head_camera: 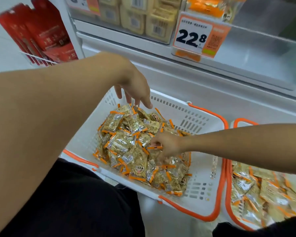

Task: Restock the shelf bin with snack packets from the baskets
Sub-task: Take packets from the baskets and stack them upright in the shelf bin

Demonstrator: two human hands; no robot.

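Both arms are down over the white basket (203, 170), and this looks like the picking-up step, the shelf bin not yet fed. The left hand (135, 88) hangs over the twelve o'clock edge of the packet pile (135, 147), fingers spread and pointing down, tips just above the top packets and gripping nothing. The right hand (167, 146) comes in from three o'clock and is buried in the pile, fingers curled in among the wrappers; whether it has one packet or a handful pinched, the view cannot tell, since its fingertips are hidden by the foil.

The packets lie heaped in the middle of the basket, orange-edged, clear-fronted, loosely jumbled. A second basket (227, 194) stands touching it at three o'clock, also holding packets. The shelf bin (256, 53) runs across at one o'clock, behind the price tag (195, 35), and looks largely bare behind its clear front.

Next move, likely: close the left fingers on a bunch, lift both hands clear of the basket rim, and carry up and over the bin's front lip. Slippery wrappers may spill from a loose grab.
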